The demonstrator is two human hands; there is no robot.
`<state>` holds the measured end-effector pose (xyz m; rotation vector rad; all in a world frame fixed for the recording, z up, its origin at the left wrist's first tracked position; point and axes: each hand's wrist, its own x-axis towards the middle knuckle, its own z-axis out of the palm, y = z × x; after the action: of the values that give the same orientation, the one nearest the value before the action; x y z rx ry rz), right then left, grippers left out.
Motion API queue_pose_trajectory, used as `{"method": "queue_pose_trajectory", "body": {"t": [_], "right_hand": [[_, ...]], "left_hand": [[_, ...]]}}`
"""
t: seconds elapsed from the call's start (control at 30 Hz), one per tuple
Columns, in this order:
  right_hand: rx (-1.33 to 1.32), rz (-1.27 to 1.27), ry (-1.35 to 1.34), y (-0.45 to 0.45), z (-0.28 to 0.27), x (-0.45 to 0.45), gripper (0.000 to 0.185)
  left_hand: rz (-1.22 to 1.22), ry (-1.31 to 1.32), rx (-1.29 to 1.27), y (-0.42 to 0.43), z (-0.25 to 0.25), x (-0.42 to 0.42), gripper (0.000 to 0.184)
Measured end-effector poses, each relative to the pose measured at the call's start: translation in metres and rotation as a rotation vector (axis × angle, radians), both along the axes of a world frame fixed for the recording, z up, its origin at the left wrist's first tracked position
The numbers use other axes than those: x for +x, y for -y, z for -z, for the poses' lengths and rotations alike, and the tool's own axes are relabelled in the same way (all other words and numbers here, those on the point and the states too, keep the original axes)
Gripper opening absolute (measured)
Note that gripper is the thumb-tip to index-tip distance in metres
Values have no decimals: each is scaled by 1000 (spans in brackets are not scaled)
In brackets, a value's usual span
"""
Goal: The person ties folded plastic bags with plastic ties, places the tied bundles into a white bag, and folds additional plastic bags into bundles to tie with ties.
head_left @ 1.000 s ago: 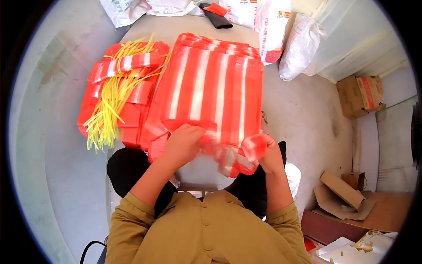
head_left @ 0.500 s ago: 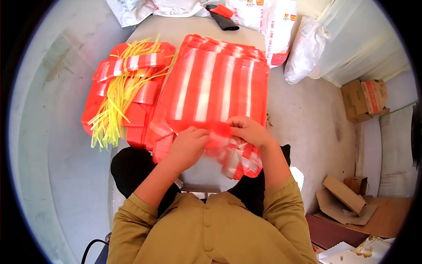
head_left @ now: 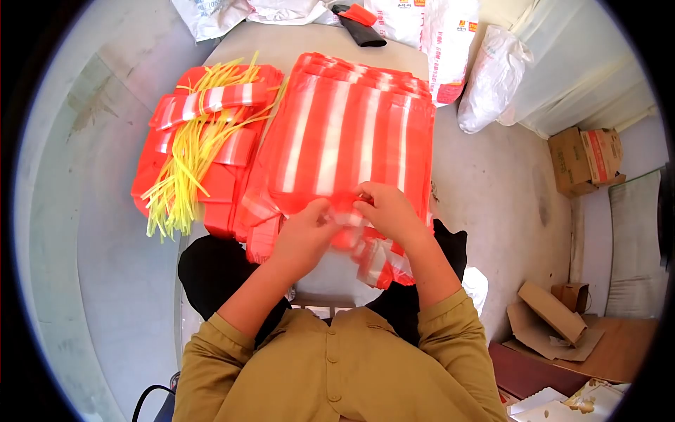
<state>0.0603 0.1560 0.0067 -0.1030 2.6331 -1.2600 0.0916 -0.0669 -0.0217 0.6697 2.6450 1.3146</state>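
A thick stack of red-and-white striped plastic bags (head_left: pixel 337 133) lies flat before me. At its near edge my left hand (head_left: pixel 304 235) and my right hand (head_left: pixel 387 212) are close together, fingers pinched on a red-and-clear plastic bag part (head_left: pixel 346 235) that is blurred between them. Below my right hand, a crumpled striped bag end (head_left: pixel 383 264) hangs over the near edge. Left of the stack, folded red bags (head_left: pixel 151 172) carry a bundle of yellow plastic strips (head_left: pixel 184 165) and striped bands (head_left: pixel 211 102).
The stacks rest on a pale tabletop (head_left: pixel 281 42). White printed sacks (head_left: pixel 450 49) and a black-and-red item (head_left: pixel 361 27) are at the back. A cardboard box (head_left: pixel 583 158) stands far right, with an opened carton (head_left: pixel 552 323) lower right. My knees are under the near edge.
My right hand has shifted slightly left and bent its fingers closer toward my left hand. The plastic between them has changed shape. The stacks stay put, with the view shifted slightly.
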Motion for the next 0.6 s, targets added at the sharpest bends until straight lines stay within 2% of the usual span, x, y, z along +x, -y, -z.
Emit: {"method": "queue_pose_trajectory", "body": {"t": [0.17, 0.27, 0.33, 0.53, 0.6], "right_hand": [[95, 29, -157, 7, -9, 5, 26], [167, -33, -207, 4, -5, 4, 23], [150, -63, -221, 4, -3, 5, 20], [181, -89, -301, 9, 8, 5, 17], [200, -90, -304, 10, 9, 5, 17]], "left_hand": [[-82, 63, 84, -2, 2, 2, 42], [-25, -256, -19, -1, 15, 0, 37], [33, -511, -82, -1, 6, -3, 41], [53, -616, -65, -4, -3, -11, 35], [60, -603, -58, -7, -10, -13, 28]]}}
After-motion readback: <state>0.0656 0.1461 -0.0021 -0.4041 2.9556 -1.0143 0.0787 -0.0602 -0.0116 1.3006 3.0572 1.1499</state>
